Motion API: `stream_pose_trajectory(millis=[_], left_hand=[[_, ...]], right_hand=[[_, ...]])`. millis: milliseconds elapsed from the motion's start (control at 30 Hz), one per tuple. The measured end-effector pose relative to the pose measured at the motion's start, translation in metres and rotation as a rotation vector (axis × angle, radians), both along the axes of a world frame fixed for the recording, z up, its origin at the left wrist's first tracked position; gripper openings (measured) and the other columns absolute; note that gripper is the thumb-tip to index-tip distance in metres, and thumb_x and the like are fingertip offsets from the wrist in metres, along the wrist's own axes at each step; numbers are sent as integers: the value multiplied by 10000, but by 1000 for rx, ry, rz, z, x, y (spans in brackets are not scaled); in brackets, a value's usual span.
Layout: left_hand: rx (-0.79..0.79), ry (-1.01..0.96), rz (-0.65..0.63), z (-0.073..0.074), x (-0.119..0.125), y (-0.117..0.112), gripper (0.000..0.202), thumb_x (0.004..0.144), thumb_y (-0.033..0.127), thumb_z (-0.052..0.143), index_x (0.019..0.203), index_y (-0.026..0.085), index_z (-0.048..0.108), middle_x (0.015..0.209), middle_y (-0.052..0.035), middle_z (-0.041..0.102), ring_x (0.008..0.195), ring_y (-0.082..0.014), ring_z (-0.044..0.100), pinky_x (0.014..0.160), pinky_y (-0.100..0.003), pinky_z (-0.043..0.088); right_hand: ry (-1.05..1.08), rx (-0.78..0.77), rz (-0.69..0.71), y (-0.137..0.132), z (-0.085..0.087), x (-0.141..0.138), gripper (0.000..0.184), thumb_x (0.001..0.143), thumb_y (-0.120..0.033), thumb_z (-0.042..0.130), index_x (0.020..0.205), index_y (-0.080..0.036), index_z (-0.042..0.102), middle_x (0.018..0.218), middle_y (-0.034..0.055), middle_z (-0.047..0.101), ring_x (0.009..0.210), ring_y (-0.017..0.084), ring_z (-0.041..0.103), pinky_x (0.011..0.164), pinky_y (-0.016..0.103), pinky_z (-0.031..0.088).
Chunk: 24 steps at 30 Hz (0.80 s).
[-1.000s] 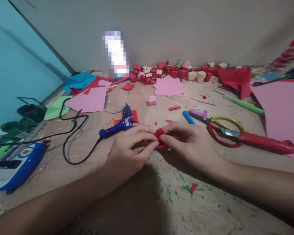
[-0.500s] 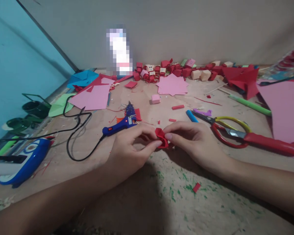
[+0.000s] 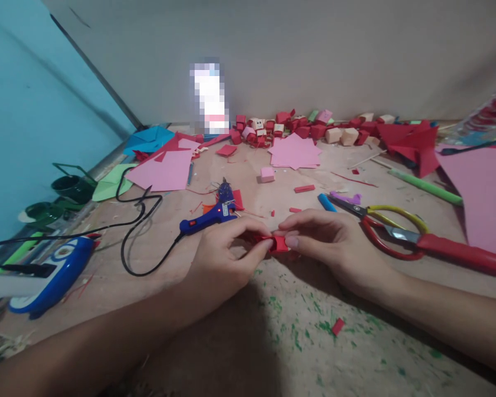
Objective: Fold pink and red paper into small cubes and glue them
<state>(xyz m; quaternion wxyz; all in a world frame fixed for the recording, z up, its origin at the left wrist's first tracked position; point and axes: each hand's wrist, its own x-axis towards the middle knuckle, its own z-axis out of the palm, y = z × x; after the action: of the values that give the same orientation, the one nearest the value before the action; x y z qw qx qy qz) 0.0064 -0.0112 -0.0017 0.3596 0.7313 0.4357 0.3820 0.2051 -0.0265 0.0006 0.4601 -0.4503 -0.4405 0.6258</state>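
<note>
A small folded piece of red paper (image 3: 279, 243) is pinched between my two hands, low over the middle of the table. My left hand (image 3: 231, 251) grips its left side between thumb and fingers. On its right side my right hand (image 3: 324, 237) closes thumb and fingertips, which partly cover it. Just beyond my left hand lies a blue hot glue gun (image 3: 206, 215) with a lit red light. To the right of my right hand rest scissors (image 3: 391, 226) with yellow and red handles, crossed by a red-handled cutter (image 3: 458, 251).
Pink paper sheets (image 3: 295, 150) and a small pink paper box (image 3: 267, 175) lie farther back. Several red and cream paper cubes (image 3: 301, 129) line the wall. A black cord (image 3: 126, 251) loops at left, near a blue-and-white tool (image 3: 52, 275). A bright blurred screen (image 3: 210, 99) stands behind.
The red paper has turned in my fingers and now shows a flatter, squarer face. The view has shifted slightly, so the surroundings appear a little lower and farther right.
</note>
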Motion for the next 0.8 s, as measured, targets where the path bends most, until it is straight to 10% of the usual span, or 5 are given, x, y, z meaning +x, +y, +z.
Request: stream_pose_trajectory(millis=[433, 800], left_hand=[[-133, -79, -50, -3, -2, 2, 140, 879, 98, 690, 838, 199, 778, 795, 18, 763, 720, -120, 710, 666, -207, 564], [115, -125, -58, -1, -2, 1, 174, 825, 4, 724, 802, 165, 787, 785, 2, 753, 742, -104, 684, 711, -184, 535]], right_hand=[[-26, -24, 4, -1, 1, -1, 140, 754, -221, 868, 864, -198, 783, 820, 11, 771, 723, 129, 710, 705, 245, 589], [-66, 18, 110, 2, 15, -2, 117, 729, -262, 898, 786, -193, 822, 776, 19, 796, 710, 132, 728, 680, 213, 595]])
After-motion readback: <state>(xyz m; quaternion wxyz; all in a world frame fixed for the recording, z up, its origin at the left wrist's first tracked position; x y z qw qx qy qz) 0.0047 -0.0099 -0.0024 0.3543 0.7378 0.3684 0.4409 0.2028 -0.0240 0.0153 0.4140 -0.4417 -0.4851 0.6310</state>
